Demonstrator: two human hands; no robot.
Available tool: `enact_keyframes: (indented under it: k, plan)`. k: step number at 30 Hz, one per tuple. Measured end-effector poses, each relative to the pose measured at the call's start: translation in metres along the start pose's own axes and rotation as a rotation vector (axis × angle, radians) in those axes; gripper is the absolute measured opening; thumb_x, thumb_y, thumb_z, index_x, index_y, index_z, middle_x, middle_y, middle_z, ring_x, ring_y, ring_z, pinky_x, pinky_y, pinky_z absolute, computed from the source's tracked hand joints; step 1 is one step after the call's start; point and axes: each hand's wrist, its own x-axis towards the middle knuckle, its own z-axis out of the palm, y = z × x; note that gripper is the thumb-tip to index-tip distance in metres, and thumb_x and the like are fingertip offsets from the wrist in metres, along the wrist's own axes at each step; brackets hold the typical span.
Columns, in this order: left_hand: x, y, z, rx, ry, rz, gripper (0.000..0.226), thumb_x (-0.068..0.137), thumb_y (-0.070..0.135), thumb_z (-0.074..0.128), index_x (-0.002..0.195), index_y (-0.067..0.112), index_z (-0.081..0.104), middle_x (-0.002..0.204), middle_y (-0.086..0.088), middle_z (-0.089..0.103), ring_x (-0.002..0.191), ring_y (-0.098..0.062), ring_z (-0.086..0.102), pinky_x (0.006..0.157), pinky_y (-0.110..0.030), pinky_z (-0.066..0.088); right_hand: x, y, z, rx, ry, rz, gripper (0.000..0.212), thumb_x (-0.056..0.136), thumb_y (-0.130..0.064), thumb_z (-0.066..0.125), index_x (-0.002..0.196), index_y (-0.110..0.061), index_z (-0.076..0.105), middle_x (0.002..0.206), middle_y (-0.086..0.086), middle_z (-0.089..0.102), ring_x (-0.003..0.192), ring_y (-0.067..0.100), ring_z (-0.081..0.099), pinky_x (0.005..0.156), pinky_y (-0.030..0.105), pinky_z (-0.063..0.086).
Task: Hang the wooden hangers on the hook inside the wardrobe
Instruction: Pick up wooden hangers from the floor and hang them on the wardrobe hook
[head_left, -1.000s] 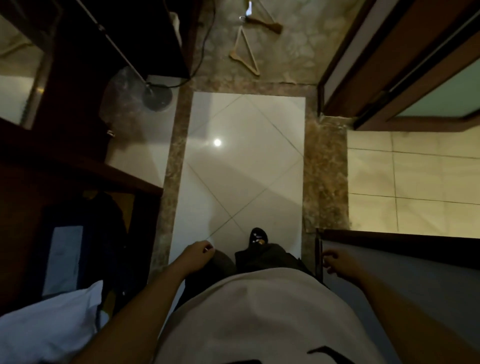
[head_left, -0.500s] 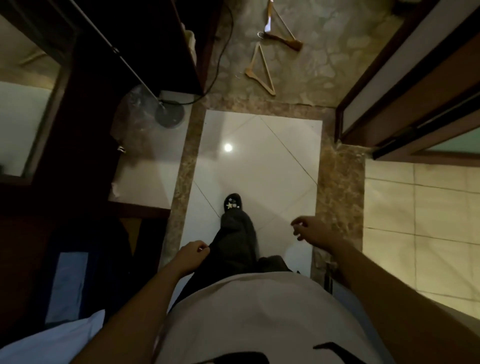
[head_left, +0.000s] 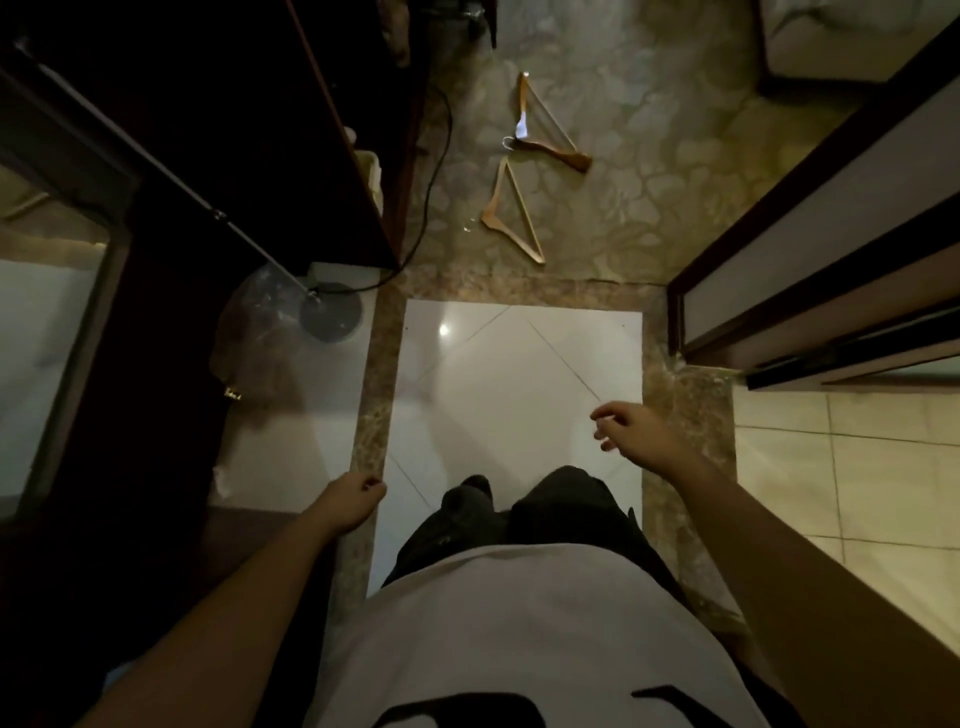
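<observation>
Two wooden hangers lie on the patterned marble floor ahead. The nearer hanger (head_left: 511, 218) points its hook left; the farther hanger (head_left: 545, 124) carries a white tag near its metal hook. My left hand (head_left: 350, 501) hangs low at my side with its fingers curled and nothing in it. My right hand (head_left: 631, 431) is held forward over the white tiles, fingers loosely spread, holding nothing. Both hands are well short of the hangers. The dark wardrobe (head_left: 218, 135) stands open on the left; its hook is not visible.
A metal rod (head_left: 208, 205) runs diagonally down to a round grey base (head_left: 332, 317) by the wardrobe. A black cable (head_left: 436, 171) trails along the floor. A dark door frame (head_left: 810, 234) lines the right side. White tiles lie underfoot.
I have walked forward, so the hangers are closer. My right hand has swung forward from beside my hip. The left hand stays curled at my side.
</observation>
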Motion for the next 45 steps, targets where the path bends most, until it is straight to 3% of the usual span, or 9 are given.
enact_keyframes:
  k: [5,8,12,14,23,27,32,39,45]
  plan:
    - [0.046,0.091,-0.02,0.086,-0.058,0.088,0.029,0.095,0.02,0.044,0.11,0.0,0.059,0.107,-0.016,0.061,0.092,-0.025,0.054,0.08,-0.029,0.043,0.024,0.032,-0.047,0.093,0.062,0.227,0.029,0.096,-0.006,0.041,0.119,0.006,0.053,0.1,0.02,0.059,0.071,0.017,0.055,0.057,0.021,0.041]
    - [0.075,0.164,-0.023,0.127,-0.094,0.156,0.031,0.095,0.023,0.044,0.114,0.003,0.058,0.116,-0.017,0.061,0.103,-0.03,0.057,0.086,-0.032,0.044,0.047,0.053,-0.082,0.171,0.085,0.344,0.027,0.097,-0.011,0.041,0.117,0.003,0.053,0.099,0.015,0.056,0.071,0.017,0.054,0.059,0.022,0.042]
    - [0.107,0.259,-0.028,0.243,-0.16,0.214,0.034,0.096,0.026,0.043,0.121,0.006,0.056,0.125,-0.015,0.058,0.112,-0.029,0.055,0.092,-0.032,0.042,0.091,0.067,-0.137,0.218,0.09,0.459,0.038,0.097,-0.03,0.042,0.122,-0.003,0.055,0.114,0.02,0.06,0.103,0.035,0.058,0.094,0.045,0.047]
    - [0.121,0.305,-0.035,0.287,-0.19,0.236,0.034,0.096,0.027,0.043,0.122,0.007,0.055,0.127,-0.015,0.057,0.114,-0.029,0.054,0.095,-0.033,0.042,0.115,0.068,-0.166,0.222,0.08,0.467,0.04,0.096,-0.033,0.043,0.122,-0.006,0.056,0.116,0.02,0.059,0.106,0.036,0.057,0.099,0.046,0.044]
    - [0.179,0.428,-0.101,0.008,-0.1,0.252,0.026,0.095,0.022,0.045,0.112,0.009,0.06,0.107,-0.011,0.062,0.094,-0.021,0.056,0.084,-0.029,0.043,0.231,-0.065,-0.279,0.081,-0.03,0.225,0.026,0.096,-0.01,0.041,0.114,0.0,0.057,0.091,0.008,0.057,0.073,0.011,0.053,0.058,0.015,0.044]
    - [0.211,0.422,-0.14,-0.019,-0.076,0.16,0.018,0.096,0.02,0.045,0.101,0.009,0.058,0.1,-0.013,0.061,0.09,-0.023,0.056,0.08,-0.033,0.043,0.295,-0.136,-0.299,0.038,-0.072,0.108,0.029,0.096,-0.01,0.041,0.115,0.006,0.057,0.099,0.02,0.06,0.081,0.019,0.055,0.067,0.024,0.046]
    - [0.255,0.398,-0.196,-0.04,-0.031,-0.015,0.019,0.095,0.019,0.046,0.1,0.006,0.058,0.099,-0.015,0.061,0.094,-0.029,0.058,0.086,-0.036,0.045,0.374,-0.23,-0.318,0.037,-0.104,-0.021,0.027,0.096,-0.012,0.042,0.114,0.001,0.058,0.078,0.002,0.056,0.072,0.016,0.054,0.055,0.017,0.042]
    - [0.317,0.423,-0.28,-0.059,-0.001,-0.068,0.016,0.095,0.017,0.046,0.087,0.009,0.058,0.092,-0.019,0.061,0.083,-0.023,0.055,0.074,-0.031,0.041,0.448,-0.301,-0.341,-0.036,-0.157,-0.02,0.028,0.096,-0.009,0.04,0.115,0.004,0.057,0.093,0.015,0.057,0.086,0.026,0.055,0.077,0.038,0.049]
    - [0.367,0.504,-0.335,-0.135,-0.007,0.007,0.027,0.096,0.016,0.045,0.112,0.0,0.059,0.112,-0.022,0.062,0.105,-0.035,0.059,0.093,-0.041,0.045,0.488,-0.306,-0.386,-0.077,-0.151,0.053,0.028,0.097,-0.008,0.04,0.101,0.014,0.057,0.081,0.016,0.052,0.074,0.024,0.049,0.059,0.023,0.039]
